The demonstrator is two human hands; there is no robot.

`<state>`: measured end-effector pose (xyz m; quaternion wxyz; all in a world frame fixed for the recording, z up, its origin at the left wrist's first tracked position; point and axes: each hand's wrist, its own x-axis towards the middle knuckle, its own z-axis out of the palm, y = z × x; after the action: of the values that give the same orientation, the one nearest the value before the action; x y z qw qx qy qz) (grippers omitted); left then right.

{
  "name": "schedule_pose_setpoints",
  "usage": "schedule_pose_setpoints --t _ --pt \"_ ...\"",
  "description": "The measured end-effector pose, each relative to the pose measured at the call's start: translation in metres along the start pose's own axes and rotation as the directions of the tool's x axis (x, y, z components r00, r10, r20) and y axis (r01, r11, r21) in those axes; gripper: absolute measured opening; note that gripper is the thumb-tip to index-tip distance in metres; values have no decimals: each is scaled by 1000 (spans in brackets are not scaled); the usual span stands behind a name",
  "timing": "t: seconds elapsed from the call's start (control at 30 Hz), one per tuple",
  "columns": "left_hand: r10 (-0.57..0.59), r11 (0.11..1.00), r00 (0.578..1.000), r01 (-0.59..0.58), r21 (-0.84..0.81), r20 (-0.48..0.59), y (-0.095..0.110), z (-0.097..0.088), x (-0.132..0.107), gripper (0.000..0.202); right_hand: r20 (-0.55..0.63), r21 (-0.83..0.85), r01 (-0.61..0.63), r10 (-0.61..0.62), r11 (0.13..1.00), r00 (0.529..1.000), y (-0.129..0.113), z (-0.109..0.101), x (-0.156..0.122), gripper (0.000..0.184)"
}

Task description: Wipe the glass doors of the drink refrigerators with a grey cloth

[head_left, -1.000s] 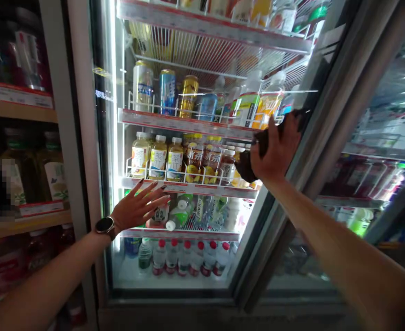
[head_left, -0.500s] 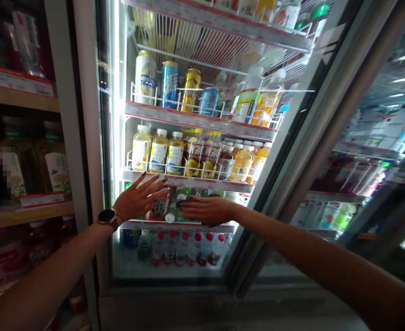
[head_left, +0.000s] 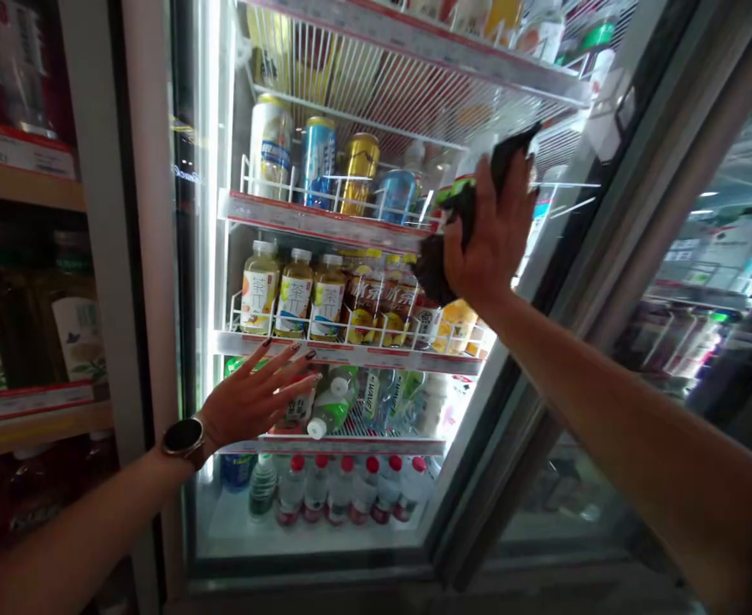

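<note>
- The right hand (head_left: 492, 231) has hold of a dark cloth (head_left: 437, 269), its fingers partly spread over the bunched fabric, at the upper right of the glass door (head_left: 312, 571).
- The left hand (head_left: 248, 403) holds nothing, fingers wide apart and palm toward the glass; whether it touches, I cannot tell.
- A watch (head_left: 184, 436) circles the left wrist.
- Behind the glass, cans (head_left: 319, 162) stand on a shelf above yellow-green bottles (head_left: 294, 293).

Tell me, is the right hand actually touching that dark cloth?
Touching. The head view shows the right hand laid right against the dark cloth, whose folds stick out beside the thumb and between the fingers.
</note>
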<state>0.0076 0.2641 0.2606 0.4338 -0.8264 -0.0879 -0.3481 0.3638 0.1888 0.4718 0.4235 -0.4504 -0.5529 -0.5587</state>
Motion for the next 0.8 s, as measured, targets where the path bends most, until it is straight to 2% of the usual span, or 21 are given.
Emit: schedule_pose_setpoints --t 0.07,0.1,0.23,0.3,0.37,0.43,0.5,0.53,0.57,0.6,0.63,0.7,0.8 --pt "-4 1000 1000 4 9 -10 0 0 0 64 56 73 167 -171 983 984 -27 0 -34 71" --pt "-4 1000 1000 4 8 -15 0 0 0 64 97 119 248 -260 961 961 -39 -1 -52 75" --pt "-4 1000 1000 4 -13 -30 1 -1 2 62 261 283 451 -521 846 813 -83 -4 -121 84" --pt "-15 1000 999 15 -14 -47 1 -1 2 60 279 326 541 -626 775 728 -98 -5 -150 80" --pt "-29 999 997 28 -19 -71 1 -2 2 56 259 342 654 -736 675 625 -107 -7 -171 73" --pt "-27 999 997 25 -28 -73 0 -2 2 57 245 348 761 -837 548 490 -109 -11 -183 62" --pt "-17 999 997 14 -38 -73 -1 -2 3 60 250 377 829 -907 413 338 -105 -15 -186 54" --pt "-11 999 998 8 -41 -70 -1 -3 3 62 256 400 843 -927 361 275 -100 -16 -184 53" --pt "-8 999 998 5 -42 -66 -2 -3 3 63 264 426 843 -936 330 233 -93 -17 -179 53" --pt "-6 999 998 3 -41 -63 -2 -4 3 63 267 449 832 -938 324 221 -83 -17 -172 55" --pt "-6 999 998 3 -40 -59 -2 -4 4 63 273 468 813 -932 346 239 -71 -17 -162 57" --pt "-4 999 999 2 -41 -47 -2 -5 4 62 290 491 746 -892 450 347 -39 -18 -135 61" --pt "-6 999 999 4 -45 -45 -2 -6 5 60 361 457 593 -748 663 557 20 -25 -86 65"
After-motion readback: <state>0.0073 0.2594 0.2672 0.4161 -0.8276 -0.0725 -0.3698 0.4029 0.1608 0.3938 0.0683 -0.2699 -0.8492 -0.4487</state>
